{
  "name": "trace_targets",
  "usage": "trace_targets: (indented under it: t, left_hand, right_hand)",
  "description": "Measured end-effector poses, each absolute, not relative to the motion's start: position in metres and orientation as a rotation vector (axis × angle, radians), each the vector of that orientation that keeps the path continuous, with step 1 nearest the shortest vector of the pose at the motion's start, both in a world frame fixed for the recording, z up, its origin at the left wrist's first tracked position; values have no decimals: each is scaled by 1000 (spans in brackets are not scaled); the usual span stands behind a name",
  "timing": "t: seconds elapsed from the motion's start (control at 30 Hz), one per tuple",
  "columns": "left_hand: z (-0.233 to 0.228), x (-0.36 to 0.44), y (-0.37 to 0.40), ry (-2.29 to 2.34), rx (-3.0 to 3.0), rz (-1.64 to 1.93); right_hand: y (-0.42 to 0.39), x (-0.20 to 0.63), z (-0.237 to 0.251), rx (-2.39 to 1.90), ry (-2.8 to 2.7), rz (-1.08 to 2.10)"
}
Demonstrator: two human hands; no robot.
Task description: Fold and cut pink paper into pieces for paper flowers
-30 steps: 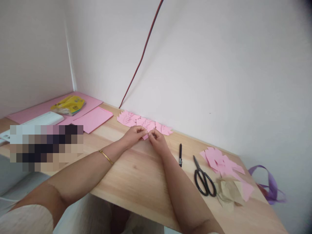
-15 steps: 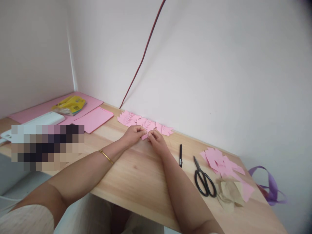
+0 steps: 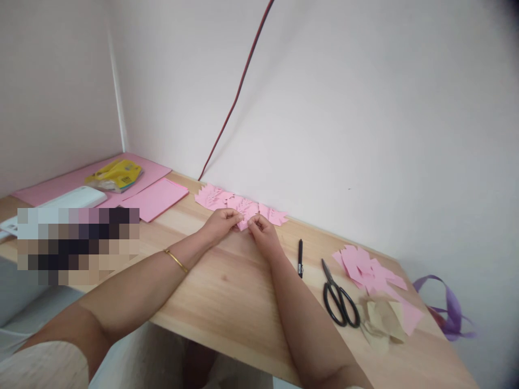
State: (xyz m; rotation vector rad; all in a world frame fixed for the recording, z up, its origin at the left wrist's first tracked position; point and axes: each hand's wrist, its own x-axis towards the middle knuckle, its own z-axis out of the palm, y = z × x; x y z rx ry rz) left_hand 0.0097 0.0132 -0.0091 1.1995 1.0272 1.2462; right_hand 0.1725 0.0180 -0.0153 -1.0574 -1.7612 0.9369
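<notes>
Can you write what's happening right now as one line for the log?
left hand: pinching small pink paper piece | right hand: pinching same piece | pen, scissors: lying untouched on table

A light wooden counter [image 3: 227, 292] runs along plain white walls [image 3: 365, 108] that meet in a corner [image 3: 117, 92] at the far left — soft, even light throughout. A dark red cable [image 3: 237, 97] hangs slanting down the wall to the counter's back edge.
</notes>
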Motion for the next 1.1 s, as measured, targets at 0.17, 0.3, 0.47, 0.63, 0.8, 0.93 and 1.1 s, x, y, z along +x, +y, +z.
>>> trace_targets:
  t: [0.17,0.3,0.47,0.63,0.8,0.93,1.1]
  left_hand:
    - [-9,5,14,1168,1388,1266]
    - [-8,7,12,1120,1316,1256]
    - [-10,11,11,908,1126,1153]
    - [-17,9,16,894,994,1172]
    - [-18,7,18,896,966,1151]
    - [-16,8,18,927,989,1176]
    - [-14,9,16,1003,1143,1178]
  right_hand:
    - [17,171,-16,-995,-1786,980]
    - [17,172,-15,-1021,-1785,989]
    - [18,172,-16,-1023,-1745,985]
    - [20,169,-19,-915,-1711,1087]
    - [21,168,-21,-940,-1728,1046]
    - [18,169,-18,-958,-1748,979]
    - [16,169,-14,-1043,-1736,845]
